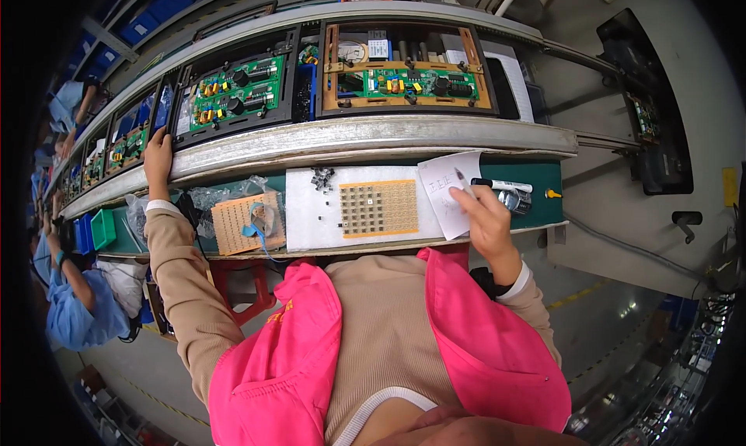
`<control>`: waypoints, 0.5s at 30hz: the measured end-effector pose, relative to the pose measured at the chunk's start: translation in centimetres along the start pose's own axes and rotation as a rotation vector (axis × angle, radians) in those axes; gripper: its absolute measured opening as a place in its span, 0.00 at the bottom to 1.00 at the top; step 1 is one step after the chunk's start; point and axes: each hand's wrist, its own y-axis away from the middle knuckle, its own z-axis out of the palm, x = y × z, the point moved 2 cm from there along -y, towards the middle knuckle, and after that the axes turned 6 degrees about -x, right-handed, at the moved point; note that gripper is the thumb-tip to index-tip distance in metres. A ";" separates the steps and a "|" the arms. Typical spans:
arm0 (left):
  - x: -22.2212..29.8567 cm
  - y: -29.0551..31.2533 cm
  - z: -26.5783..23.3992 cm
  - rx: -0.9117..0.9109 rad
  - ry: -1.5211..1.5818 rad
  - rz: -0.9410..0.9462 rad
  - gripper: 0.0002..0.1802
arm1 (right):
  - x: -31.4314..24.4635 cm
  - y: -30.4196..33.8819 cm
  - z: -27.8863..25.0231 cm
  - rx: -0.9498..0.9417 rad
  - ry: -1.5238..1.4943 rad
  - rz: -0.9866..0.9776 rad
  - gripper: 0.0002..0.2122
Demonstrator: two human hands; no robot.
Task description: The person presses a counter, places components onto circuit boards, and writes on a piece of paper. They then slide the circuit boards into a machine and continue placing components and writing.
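Observation:
My left hand reaches out to the line at the left, its fingers closed on the near corner of a black frame. Green circuit boards with yellow and black components lie in that frame. Over a sheet of white paper with handwriting, my right hand pinches a pen. Left of the paper, a tan perforated board carries rows of small dark parts on a white foam sheet. Several loose black parts lie on the foam too.
A metal rail runs between the bench and the frames. A brown frame holds another green board. A second perforated board, plastic bags, a green bin and a marker lie about. People in blue sit at left.

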 end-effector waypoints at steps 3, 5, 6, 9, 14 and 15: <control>-0.1 -0.1 0.2 0.006 -0.001 0.014 0.22 | 0.1 -0.3 0.4 0.191 0.031 -0.002 0.15; 0.0 -0.4 0.4 0.012 -0.002 0.020 0.22 | -0.5 -0.6 2.2 0.195 0.204 0.040 0.20; -0.2 -0.3 0.3 0.021 -0.003 0.026 0.22 | -0.7 -0.7 2.6 0.192 0.287 0.057 0.22; -0.3 0.1 0.2 0.046 -0.009 0.027 0.22 | -1.4 -1.0 2.4 0.085 0.255 0.048 0.26; 0.7 0.4 0.1 0.047 -0.032 -0.010 0.21 | -0.4 -0.6 0.4 -0.038 0.324 -0.017 0.27; 1.0 0.5 0.1 0.048 -0.027 -0.010 0.21 | -0.3 -0.7 0.7 -0.038 0.324 -0.031 0.27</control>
